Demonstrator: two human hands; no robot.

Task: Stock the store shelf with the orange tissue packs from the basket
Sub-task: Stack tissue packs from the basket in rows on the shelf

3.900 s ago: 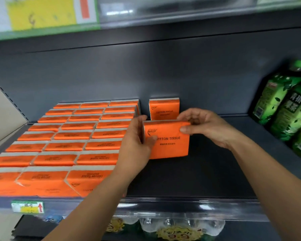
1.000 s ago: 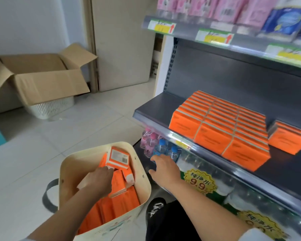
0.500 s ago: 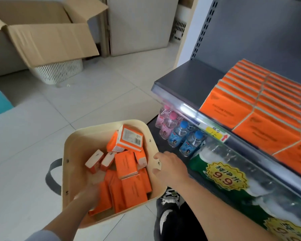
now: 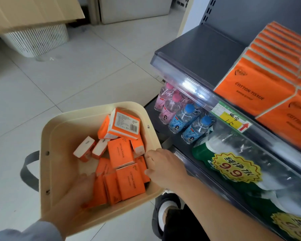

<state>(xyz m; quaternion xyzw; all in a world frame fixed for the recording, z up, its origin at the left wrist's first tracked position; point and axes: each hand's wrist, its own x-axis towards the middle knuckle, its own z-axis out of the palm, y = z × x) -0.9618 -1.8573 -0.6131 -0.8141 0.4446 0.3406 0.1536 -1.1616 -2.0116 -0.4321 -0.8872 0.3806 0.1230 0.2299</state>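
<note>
A cream basket stands on the floor and holds several loose orange tissue packs, some flat, some on edge. My left hand reaches down into its near left corner. It is blurred, with fingers stretched over the packs there and nothing seen held. My right hand lies over the basket's right rim and grips it, thumb and fingers inside. On the dark grey shelf at the right, more orange packs stand in tight rows.
Under the shelf's clear front rail stand small water bottles with pink and blue caps, beside big wrapped water packs. A cardboard box sits on a white slatted bin at the far left. My shoe is by the basket.
My view has turned from the shelf down to the basket and moved closer. My left hand went deeper into the basket's near left corner. My right hand stays on the right rim.
</note>
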